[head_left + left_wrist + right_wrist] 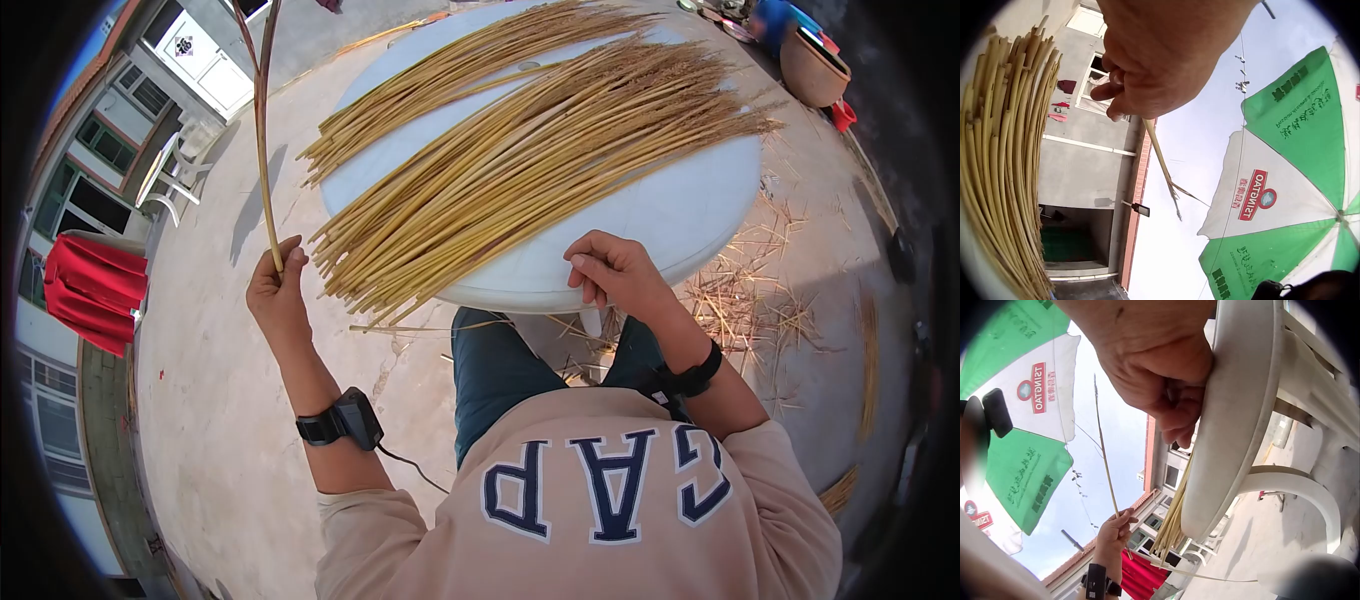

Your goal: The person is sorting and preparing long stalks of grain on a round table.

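Thumb and fingers of the left hand [279, 290] pinch the lower end of one long stalk [264, 160], which stands upright left of the table; its upper part splits in two. In the left wrist view the stalk [1159, 150] leaves the fingers toward the sky. The right hand [622, 272] is held by the table's near edge with fingers curled and nothing visible in them. Between the hands, a large bundle of stalks [480, 190] lies across the white round table [690, 215], cut ends toward the left hand. Behind it lies a smaller bundle [430, 85].
Stalk scraps [750, 310] litter the ground right of the table. A clay pot [812, 68] stands at the back right, a white chair [172, 180] at the left near a red cloth [95, 288]. A green and white umbrella [1297, 187] is overhead. One thin strip [430, 328] hangs by the table edge.
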`<state>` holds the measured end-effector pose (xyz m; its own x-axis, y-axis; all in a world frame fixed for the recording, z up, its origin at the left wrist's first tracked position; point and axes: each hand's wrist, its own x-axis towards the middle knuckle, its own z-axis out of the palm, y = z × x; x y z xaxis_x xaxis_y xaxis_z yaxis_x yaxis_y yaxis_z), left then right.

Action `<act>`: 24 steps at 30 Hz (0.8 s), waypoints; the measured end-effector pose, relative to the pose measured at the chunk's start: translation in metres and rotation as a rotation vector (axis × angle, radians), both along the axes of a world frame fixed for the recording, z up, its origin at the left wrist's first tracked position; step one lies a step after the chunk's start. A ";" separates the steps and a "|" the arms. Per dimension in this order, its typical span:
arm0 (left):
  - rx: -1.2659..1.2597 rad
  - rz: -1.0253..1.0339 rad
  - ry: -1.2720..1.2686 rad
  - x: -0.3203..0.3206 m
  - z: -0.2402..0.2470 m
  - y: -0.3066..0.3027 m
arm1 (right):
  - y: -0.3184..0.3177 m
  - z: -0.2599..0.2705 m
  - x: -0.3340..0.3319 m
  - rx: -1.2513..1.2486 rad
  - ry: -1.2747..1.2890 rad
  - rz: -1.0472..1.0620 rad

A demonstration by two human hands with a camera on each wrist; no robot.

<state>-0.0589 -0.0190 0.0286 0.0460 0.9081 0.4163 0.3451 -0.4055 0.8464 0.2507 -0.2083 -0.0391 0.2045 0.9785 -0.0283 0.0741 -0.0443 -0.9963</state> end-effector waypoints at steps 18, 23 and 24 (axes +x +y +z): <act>-0.096 0.141 -0.362 -0.018 -0.118 -0.070 | 0.000 0.001 -0.006 -0.021 -0.034 0.023; -0.039 0.203 -0.298 -0.033 -0.113 -0.068 | -0.004 0.003 -0.006 -0.022 -0.002 0.002; -0.012 0.242 -0.292 -0.039 -0.111 -0.067 | -0.003 0.003 -0.006 -0.017 0.004 0.005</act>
